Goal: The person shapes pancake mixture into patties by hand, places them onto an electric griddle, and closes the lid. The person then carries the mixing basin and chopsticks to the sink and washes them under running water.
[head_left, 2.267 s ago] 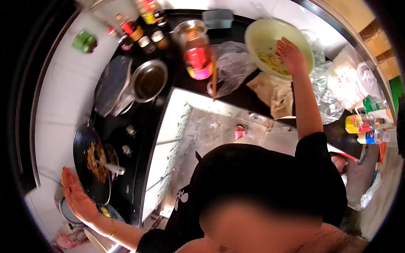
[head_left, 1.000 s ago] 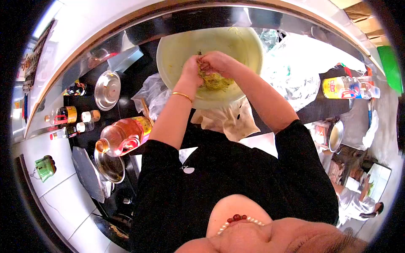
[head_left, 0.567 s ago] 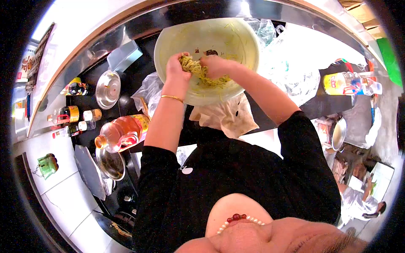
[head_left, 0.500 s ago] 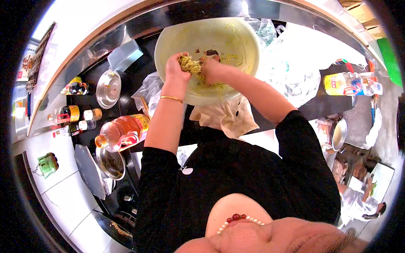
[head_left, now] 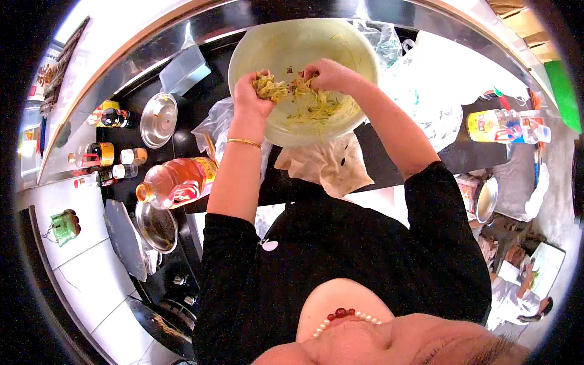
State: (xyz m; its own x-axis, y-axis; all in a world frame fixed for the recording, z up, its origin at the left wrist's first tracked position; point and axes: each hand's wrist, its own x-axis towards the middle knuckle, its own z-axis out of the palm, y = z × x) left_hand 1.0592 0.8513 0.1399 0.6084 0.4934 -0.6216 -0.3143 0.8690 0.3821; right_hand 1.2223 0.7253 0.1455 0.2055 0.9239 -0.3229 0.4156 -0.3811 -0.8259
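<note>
A large pale bowl (head_left: 267, 52) stands at the counter's far side, with yellow-green shreds (head_left: 313, 112) lying on its bottom. Over its left part, my left hand (head_left: 248, 97) is closed around a clump of shredded vegetable (head_left: 271, 89). My right hand (head_left: 333, 76) is over the bowl's right half, fingers bent down and pinched on some of the shreds, which hang below them. The exact kind of vegetable is not clear. A beige cloth (head_left: 325, 164) lies in front of the bowl.
To the left are a large oil bottle (head_left: 182, 181), a metal basin (head_left: 159, 120), a plastic box (head_left: 184, 70) and several sauce bottles (head_left: 100, 155). Plastic bags (head_left: 435, 115) and a yellow-labelled bottle (head_left: 483, 126) are on the right. Another person (head_left: 514, 301) handles greens at lower right.
My right hand has moved up and right, away from my left hand, with shreds trailing below it. More shreds show on the bowl's bottom. My left hand still holds its clump.
</note>
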